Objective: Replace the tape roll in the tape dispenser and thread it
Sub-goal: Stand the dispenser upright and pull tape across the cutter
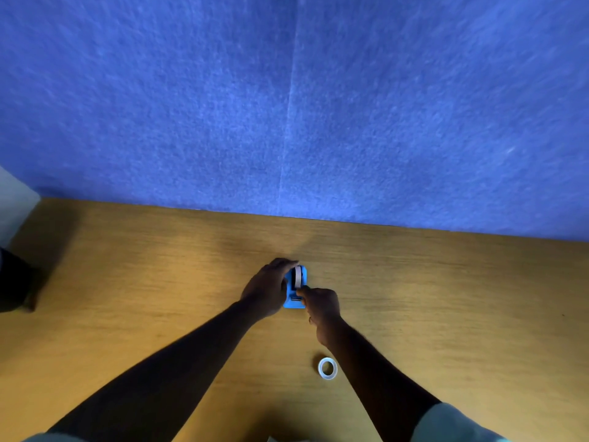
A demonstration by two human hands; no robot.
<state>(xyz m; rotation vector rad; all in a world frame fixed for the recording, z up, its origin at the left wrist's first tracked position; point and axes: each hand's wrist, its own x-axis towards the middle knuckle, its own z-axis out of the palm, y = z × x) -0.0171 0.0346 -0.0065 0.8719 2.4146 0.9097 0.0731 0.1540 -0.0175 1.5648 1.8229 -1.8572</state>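
A small blue tape dispenser [302, 275] stands on the wooden table [446, 298], its cutter end towards me. A pale tape roll [298, 277] sits upright in it. My left hand [266, 288] wraps the dispenser's left side and holds it down. My right hand [322, 306] is at the front right, with pinched fingertips on the tape just below the roll. A second white ring-shaped roll [327, 368] lies flat on the table near my right forearm.
A blue felt wall [287, 106] rises at the table's far edge. A dark object [12, 282] sits at the left edge of the table.
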